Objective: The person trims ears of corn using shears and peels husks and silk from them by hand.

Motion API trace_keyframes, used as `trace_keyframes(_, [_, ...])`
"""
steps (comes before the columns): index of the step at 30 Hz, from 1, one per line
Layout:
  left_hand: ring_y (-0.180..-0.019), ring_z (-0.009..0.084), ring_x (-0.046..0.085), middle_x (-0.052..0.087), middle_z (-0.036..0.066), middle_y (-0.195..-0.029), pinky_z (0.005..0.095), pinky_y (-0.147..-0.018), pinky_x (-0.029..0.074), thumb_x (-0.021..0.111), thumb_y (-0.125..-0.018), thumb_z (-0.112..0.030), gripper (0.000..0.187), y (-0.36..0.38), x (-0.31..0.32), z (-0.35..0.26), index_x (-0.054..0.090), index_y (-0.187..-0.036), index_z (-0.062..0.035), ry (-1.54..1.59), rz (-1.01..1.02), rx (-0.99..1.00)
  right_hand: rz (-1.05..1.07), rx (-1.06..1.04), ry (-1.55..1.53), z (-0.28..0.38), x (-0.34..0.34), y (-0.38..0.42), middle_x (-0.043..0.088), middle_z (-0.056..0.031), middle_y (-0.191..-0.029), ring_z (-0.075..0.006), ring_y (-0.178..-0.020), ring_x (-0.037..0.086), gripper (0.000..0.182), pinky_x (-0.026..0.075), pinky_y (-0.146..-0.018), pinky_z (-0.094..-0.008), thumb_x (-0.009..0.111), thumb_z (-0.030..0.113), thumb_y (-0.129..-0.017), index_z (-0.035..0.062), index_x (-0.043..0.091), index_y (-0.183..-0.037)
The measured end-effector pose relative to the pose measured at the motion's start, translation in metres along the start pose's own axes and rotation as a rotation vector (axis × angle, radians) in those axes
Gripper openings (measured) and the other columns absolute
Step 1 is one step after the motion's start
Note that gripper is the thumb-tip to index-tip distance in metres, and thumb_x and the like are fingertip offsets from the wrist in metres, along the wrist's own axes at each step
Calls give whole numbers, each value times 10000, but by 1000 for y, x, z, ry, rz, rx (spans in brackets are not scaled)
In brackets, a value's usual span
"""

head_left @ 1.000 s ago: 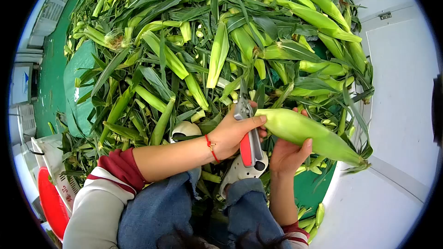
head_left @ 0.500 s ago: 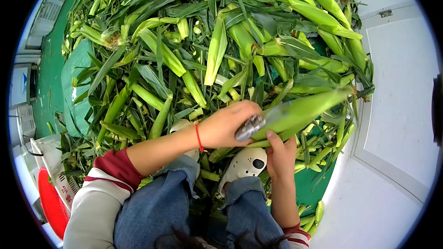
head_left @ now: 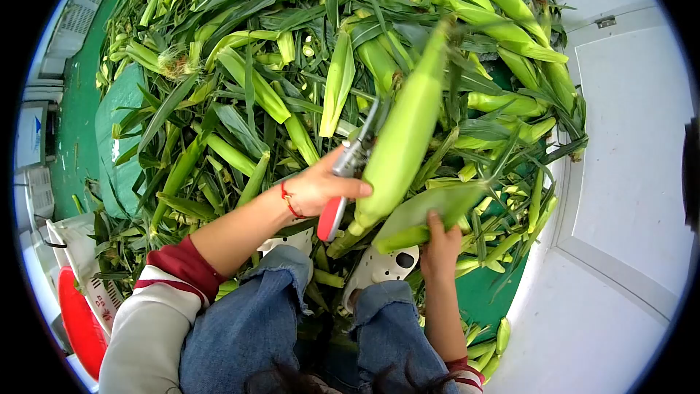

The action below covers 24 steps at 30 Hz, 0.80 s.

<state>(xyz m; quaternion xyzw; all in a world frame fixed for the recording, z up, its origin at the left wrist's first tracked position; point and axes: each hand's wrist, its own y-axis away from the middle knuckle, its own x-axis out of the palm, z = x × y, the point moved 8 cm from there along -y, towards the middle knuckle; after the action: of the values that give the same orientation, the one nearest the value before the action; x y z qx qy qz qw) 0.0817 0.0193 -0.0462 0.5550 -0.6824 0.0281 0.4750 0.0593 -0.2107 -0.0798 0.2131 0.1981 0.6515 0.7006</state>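
My left hand [head_left: 326,188] is closed around a cutting tool [head_left: 350,157] with a grey metal body, a thin blade and a red handle end; it looks like pruning shears. The thumb of that hand also presses on the stalk end of a green ear of corn [head_left: 403,131], whose tip points up and away. A broad green husk leaf [head_left: 430,211], a little blurred, is pinched in my right hand [head_left: 440,244], beside the ear's base. The leaf's far end is slightly smeared by motion.
A large pile of corn ears and leaves [head_left: 255,66] covers the green floor [head_left: 76,128] ahead. White panels [head_left: 634,146] stand at the right. A white crate [head_left: 84,255] and a red round object [head_left: 79,325] are at the left. My spotted shoes [head_left: 383,266] rest by the pile.
The ear has swung from pointing right to pointing up and away, held by my left hand. My right hand now has a husk leaf apart from it. The tool has turned, showing its red end.
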Motion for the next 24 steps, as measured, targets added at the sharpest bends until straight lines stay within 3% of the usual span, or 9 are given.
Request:
trace_keyframes(2, [-1097, 175, 501, 488, 69, -1227, 312, -950, 408, 667, -745, 41, 751, 0, -1, -26, 281, -1381, -66, -71, -38, 157, 108, -16, 505, 0, -8, 0, 546, -144, -1130, -264, -1034, 527, 614, 443, -861, -373, 715, 158, -779, -26, 391, -1266])
trace_keyframes(5, [-1071, 133, 458, 473, 37, -1157, 277, -926, 385, 719, -694, 36, 751, 5, 1, -64, 326, -1328, -54, -607, -93, 304, -225, -573, 1099, 70, -14, 17, 476, -169, -1208, -280, -1119, 472, 715, 430, -883, -366, 749, 126, -711, -29, 361, -1291])
trace_keyframes(6, [-1068, 132, 455, 473, 40, -1153, 275, -922, 382, 736, -685, 8, 751, 6, 13, -73, 336, -1318, -48, -673, -90, 334, -196, -417, 792, 79, -13, 14, 403, -175, -1279, -292, -1173, 423, 811, 411, -934, -391, 774, 92, -651, -14, 338, -1326])
trace_keyframes(9, [-1002, 144, 491, 507, 83, -1108, 284, -886, 407, 769, -677, -103, 739, 2, 49, -78, 365, -1292, -39, -1046, -105, 544, 215, -350, 7, 109, 62, 2, 429, -159, -1273, -269, -1171, 442, 734, 405, -962, -403, 698, 200, -780, 34, 292, -1369])
trace_keyframes(11, [-978, 265, 578, 549, 167, -1113, 343, -844, 466, 775, -666, -180, 732, -3, 64, -72, 378, -1265, -42, -1107, -52, 494, 221, -202, -72, 98, 77, -24, 496, -138, -1219, -227, -1121, 499, 511, 439, -926, -395, 588, 149, -866, 20, 366, -1308])
trace_keyframes(14, [-966, 186, 540, 542, 91, -1037, 297, -840, 434, 692, -742, -119, 697, 0, 35, -49, 313, -1321, -37, -597, -132, 259, 10, -173, -406, 91, 54, -34, 530, -119, -1169, -204, -1034, 555, 387, 488, -855, -390, 546, 165, -917, 8, 408, -1243])
trace_keyframes(16, [-971, 176, 531, 532, 71, -1030, 286, -838, 418, 606, -787, -74, 677, 10, 19, -14, 252, -1362, -34, -130, -125, 21, -65, -254, -516, 95, 35, -27, 513, -142, -1215, -241, -1054, 552, 401, 493, -876, -394, 546, 98, -897, 3, 388, -1253])
trace_keyframes(19, [-1053, 207, 531, 531, 84, -1103, 348, -931, 408, 583, -797, -98, 712, 27, 37, 32, 209, -1401, -35, -22, 26, -311, -159, -302, -567, 94, 20, -20, 457, -168, -1295, -271, -1121, 515, 435, 459, -947, -416, 529, 41, -885, -2, 349, -1278])
trace_keyframes(24, [-1126, 210, 499, 516, 79, -1142, 371, -953, 398, 583, -795, -102, 744, 23, 60, 50, 195, -1429, -85, 117, 9, -412, -154, -340, -503, 85, 32, -11, 462, -156, -1289, -261, -1133, 504, 445, 454, -946, -430, 528, 151, -906, 16, 351, -1292])
